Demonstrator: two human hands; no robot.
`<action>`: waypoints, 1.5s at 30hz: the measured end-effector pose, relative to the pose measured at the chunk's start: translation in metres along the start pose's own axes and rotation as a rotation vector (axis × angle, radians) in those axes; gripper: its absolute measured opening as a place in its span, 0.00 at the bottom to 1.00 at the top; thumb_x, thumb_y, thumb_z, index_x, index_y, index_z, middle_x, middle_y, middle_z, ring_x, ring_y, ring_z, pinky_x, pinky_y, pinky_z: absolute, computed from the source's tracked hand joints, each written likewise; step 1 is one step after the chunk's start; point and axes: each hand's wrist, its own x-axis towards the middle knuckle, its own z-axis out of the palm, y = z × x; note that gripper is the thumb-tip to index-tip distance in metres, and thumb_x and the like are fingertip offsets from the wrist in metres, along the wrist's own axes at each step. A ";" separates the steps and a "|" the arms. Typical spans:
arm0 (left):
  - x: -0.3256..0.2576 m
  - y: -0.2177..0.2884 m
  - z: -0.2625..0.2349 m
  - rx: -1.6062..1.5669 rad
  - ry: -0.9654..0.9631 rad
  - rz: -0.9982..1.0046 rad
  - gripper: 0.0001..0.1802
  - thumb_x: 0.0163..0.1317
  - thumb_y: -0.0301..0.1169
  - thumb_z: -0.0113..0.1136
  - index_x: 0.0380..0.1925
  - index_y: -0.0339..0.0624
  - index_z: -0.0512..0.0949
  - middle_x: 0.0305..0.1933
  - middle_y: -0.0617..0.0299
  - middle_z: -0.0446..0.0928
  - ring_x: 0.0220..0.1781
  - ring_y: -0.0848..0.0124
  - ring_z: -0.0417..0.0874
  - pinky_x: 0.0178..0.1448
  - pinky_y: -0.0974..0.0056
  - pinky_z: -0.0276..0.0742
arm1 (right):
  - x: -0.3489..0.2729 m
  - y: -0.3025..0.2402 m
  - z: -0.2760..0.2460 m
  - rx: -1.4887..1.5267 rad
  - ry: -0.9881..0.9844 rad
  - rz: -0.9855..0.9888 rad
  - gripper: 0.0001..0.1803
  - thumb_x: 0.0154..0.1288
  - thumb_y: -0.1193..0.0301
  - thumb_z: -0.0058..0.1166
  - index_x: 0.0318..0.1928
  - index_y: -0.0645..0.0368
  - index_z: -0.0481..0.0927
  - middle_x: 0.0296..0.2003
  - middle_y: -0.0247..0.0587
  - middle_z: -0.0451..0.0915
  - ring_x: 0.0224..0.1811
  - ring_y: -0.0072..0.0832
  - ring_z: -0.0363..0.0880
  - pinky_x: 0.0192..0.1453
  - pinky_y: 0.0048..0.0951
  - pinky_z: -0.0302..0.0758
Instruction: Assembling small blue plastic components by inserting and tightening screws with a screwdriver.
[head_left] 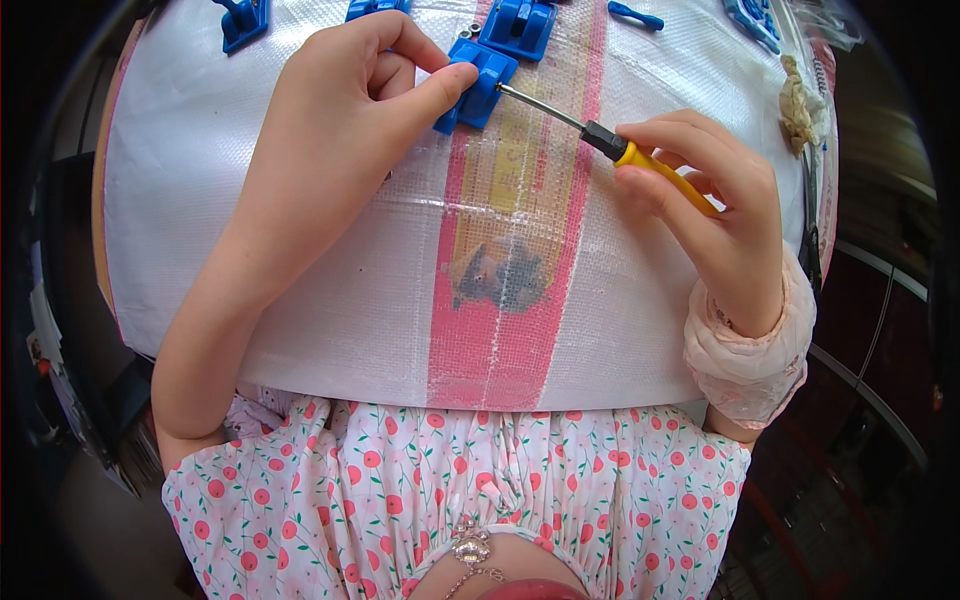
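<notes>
A person in a floral dress [450, 490] sits close against a tabletop [200, 250] covered by a white woven plastic sheet [330, 300] with a pink and yellow stripe down its middle. The right hand [715, 215], wrist wrapped in a gathered pale pink cuff [750, 360], has its grip closed around the yellow handle of a screwdriver [620, 148], fingers curled over it and thumb beneath. The metal shaft slants up and left, its tip meeting the side of a small blue plastic part [478, 88] on the stripe. The left hand [345, 110] pins that part, grip shut on it with the thumb pressed on its near face and the fingers bent over the top. Further back, more blue plastic pieces [520, 25] lie along the far edge of the sheet. At the right rim rests a crumpled beige cloth [798, 105].
</notes>
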 end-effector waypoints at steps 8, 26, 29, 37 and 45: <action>-0.001 -0.002 0.001 0.034 0.009 0.044 0.10 0.67 0.33 0.63 0.33 0.37 0.78 0.15 0.76 0.62 0.16 0.88 0.59 0.21 0.76 0.52 | -0.001 0.001 0.003 -0.022 -0.052 -0.011 0.15 0.58 0.78 0.65 0.47 0.63 0.84 0.35 0.38 0.79 0.33 0.22 0.76 0.34 0.17 0.75; -0.002 -0.004 0.000 0.100 0.016 0.147 0.10 0.67 0.32 0.63 0.32 0.38 0.76 0.16 0.75 0.61 0.18 0.87 0.59 0.24 0.75 0.53 | -0.003 0.001 -0.003 0.094 0.025 0.127 0.14 0.56 0.77 0.69 0.44 0.60 0.86 0.36 0.36 0.83 0.29 0.17 0.80 0.29 0.12 0.71; -0.002 -0.004 0.000 0.098 0.009 0.154 0.10 0.68 0.32 0.63 0.32 0.38 0.75 0.16 0.75 0.62 0.19 0.87 0.58 0.24 0.75 0.53 | -0.004 -0.006 -0.006 0.225 -0.014 0.299 0.14 0.60 0.77 0.67 0.47 0.62 0.84 0.38 0.38 0.83 0.27 0.17 0.81 0.26 0.12 0.68; -0.003 -0.003 0.000 0.100 -0.012 0.097 0.11 0.68 0.33 0.62 0.33 0.39 0.73 0.16 0.74 0.63 0.19 0.87 0.58 0.25 0.75 0.52 | -0.003 -0.001 0.003 0.157 -0.029 0.112 0.14 0.59 0.80 0.66 0.45 0.63 0.79 0.40 0.37 0.78 0.34 0.16 0.81 0.31 0.10 0.72; 0.002 0.030 -0.006 0.078 -0.102 -0.121 0.10 0.65 0.24 0.61 0.26 0.37 0.71 0.12 0.68 0.66 0.14 0.82 0.60 0.20 0.70 0.51 | -0.006 -0.003 -0.003 0.091 -0.014 0.137 0.13 0.56 0.80 0.69 0.40 0.62 0.79 0.38 0.37 0.80 0.35 0.18 0.82 0.36 0.11 0.75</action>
